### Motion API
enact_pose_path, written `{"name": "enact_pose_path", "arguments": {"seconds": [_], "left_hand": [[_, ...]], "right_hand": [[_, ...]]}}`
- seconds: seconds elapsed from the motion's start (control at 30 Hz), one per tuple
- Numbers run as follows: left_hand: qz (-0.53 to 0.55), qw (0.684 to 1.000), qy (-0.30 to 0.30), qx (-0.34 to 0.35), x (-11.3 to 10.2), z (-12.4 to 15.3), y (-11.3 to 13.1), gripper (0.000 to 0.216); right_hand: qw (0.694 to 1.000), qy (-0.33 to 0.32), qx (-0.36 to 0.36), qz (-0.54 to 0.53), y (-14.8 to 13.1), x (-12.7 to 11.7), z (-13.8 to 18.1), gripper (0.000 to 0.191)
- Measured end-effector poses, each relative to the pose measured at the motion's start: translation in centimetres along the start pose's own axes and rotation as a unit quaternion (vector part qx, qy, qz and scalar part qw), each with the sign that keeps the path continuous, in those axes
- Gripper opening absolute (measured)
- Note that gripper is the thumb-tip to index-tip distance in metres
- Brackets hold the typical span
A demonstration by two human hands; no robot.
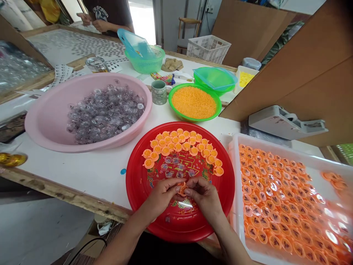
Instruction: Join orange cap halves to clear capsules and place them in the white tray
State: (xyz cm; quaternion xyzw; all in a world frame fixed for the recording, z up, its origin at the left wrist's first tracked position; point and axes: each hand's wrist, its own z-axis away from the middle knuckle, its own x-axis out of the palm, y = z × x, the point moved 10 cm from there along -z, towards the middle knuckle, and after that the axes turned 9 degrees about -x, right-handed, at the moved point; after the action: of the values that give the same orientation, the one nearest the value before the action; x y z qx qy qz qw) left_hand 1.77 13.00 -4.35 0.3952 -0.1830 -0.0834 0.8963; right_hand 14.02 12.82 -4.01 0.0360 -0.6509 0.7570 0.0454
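Observation:
Over the red round tray (pixel 176 232), my left hand (pixel 162 193) and my right hand (pixel 203 195) meet fingertip to fingertip. Both pinch one small orange teacup-shaped plastic piece (pixel 182 190); its lower side is hidden by the fingers. More orange cup pieces (pixel 175 140) lie in an arc along the tray's far side, each looking filled with orange bits. Several small clear domed caps (pixel 180 174) lie on the tray's printed middle, just beyond my fingers.
A pink basin (pixel 46 121) of clear caps stands left. Behind the tray are a green bowl of orange granules (pixel 194 102) and a mug (pixel 159 92). On the right, a white bin (pixel 234 154) holds rows of capped orange pieces. Another person (pixel 110 18) works across the table.

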Motion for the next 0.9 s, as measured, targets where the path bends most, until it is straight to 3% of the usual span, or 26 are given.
{"name": "enact_pose_path", "arguments": {"seconds": [0.1,0.23,0.33,0.47,0.57,0.7,0.9], "left_hand": [[-0.004,0.999,0.037,0.018,-0.2,-0.2,-0.5,0.031],[-0.031,0.997,0.038,0.054,0.1,-0.3,-0.5,0.033],[-0.054,0.995,0.05,0.06,0.0,-0.4,-0.5,0.032],[-0.026,0.999,0.043,0.014,0.0,-0.6,-1.3,0.03],[-0.039,0.999,0.026,0.014,0.4,-0.4,-1.2,0.03],[-0.102,0.992,0.041,0.065,0.6,0.1,-0.2,0.03],[-0.01,0.995,0.054,0.077,0.4,0.8,0.9,0.045]], "right_hand": [[0.998,0.025,-0.02,0.058,-0.1,-0.6,0.5,0.018],[0.984,0.058,-0.071,0.154,-1.3,-1.4,0.9,0.011],[0.979,0.048,-0.087,0.177,-2.0,-1.5,1.0,0.009],[0.959,0.012,-0.162,0.232,-3.5,-1.0,1.1,0.007],[0.971,0.02,-0.119,0.204,-1.8,-1.5,1.1,0.006],[0.986,0.037,-0.049,0.154,0.2,-1.9,1.3,0.016],[0.957,-0.007,-0.166,0.239,-3.5,0.0,1.7,0.015]]}}
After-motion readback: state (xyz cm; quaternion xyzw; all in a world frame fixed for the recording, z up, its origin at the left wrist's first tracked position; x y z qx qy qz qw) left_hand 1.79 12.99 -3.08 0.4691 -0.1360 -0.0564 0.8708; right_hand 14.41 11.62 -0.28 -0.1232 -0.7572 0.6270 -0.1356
